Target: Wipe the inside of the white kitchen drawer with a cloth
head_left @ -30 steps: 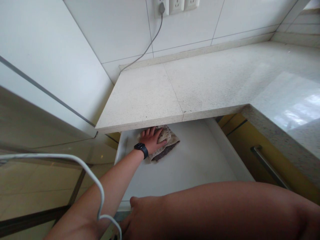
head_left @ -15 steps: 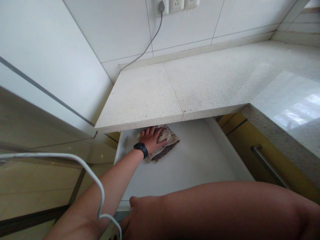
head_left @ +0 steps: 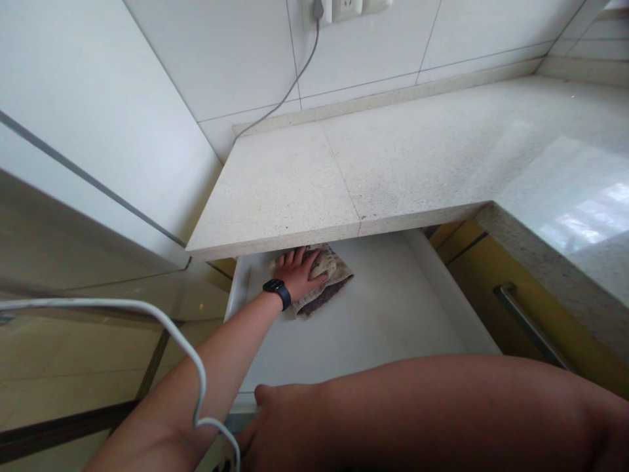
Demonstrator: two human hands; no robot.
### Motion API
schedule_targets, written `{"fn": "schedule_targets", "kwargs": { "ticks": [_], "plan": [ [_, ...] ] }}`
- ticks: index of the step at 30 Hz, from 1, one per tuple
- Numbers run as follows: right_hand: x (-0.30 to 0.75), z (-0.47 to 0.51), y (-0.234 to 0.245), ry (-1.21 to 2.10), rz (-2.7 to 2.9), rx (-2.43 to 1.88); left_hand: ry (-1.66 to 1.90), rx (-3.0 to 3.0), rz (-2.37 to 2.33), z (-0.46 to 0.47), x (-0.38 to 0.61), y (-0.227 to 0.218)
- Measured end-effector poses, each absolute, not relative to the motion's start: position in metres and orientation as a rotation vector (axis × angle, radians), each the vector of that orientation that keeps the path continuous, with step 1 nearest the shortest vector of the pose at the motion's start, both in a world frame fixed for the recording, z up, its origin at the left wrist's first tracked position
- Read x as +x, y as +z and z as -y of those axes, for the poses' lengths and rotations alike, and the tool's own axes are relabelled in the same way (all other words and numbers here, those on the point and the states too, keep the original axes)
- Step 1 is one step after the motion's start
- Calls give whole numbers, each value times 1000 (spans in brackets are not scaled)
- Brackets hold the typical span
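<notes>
My left hand (head_left: 297, 274), with a black watch on its wrist, lies flat with spread fingers on a crumpled, stained beige and dark cloth (head_left: 322, 301). The cloth rests on the floor of a pulled-out white drawer (head_left: 383, 314), toward its back left, close under the countertop edge. At the drawer's front edge is my right hand (head_left: 268, 426), its thumb over the rim and its other fingers bent down the front, partly out of sight. My right forearm crosses the bottom of the view and covers much of the drawer front.
A pale stone countertop (head_left: 289, 190) overhangs the drawer's back. A yellow cabinet front with a metal handle (head_left: 531, 328) stands to the right, a tall white panel (head_left: 98, 98) to the left. A white cable (head_left: 191, 354) hangs across my left arm. Wall sockets (head_left: 344, 9) hold a grey-corded plug.
Almost nothing differs. Both hands and the cloth stay in place, and the view shifts very slightly.
</notes>
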State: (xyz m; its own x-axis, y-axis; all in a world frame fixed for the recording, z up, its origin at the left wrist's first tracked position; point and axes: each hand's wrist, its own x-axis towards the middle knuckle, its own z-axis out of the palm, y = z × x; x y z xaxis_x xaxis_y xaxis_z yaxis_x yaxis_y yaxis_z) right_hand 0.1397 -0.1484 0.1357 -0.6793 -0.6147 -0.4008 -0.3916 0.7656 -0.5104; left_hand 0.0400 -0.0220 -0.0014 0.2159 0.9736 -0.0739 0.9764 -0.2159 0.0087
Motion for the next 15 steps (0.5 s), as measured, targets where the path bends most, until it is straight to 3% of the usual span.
{"fn": "schedule_targets", "kwargs": {
  "ticks": [15],
  "plan": [
    [139, 149, 136, -547, -2380, -756, -73, 2427, -1918, 21, 40, -1]
  ]
}}
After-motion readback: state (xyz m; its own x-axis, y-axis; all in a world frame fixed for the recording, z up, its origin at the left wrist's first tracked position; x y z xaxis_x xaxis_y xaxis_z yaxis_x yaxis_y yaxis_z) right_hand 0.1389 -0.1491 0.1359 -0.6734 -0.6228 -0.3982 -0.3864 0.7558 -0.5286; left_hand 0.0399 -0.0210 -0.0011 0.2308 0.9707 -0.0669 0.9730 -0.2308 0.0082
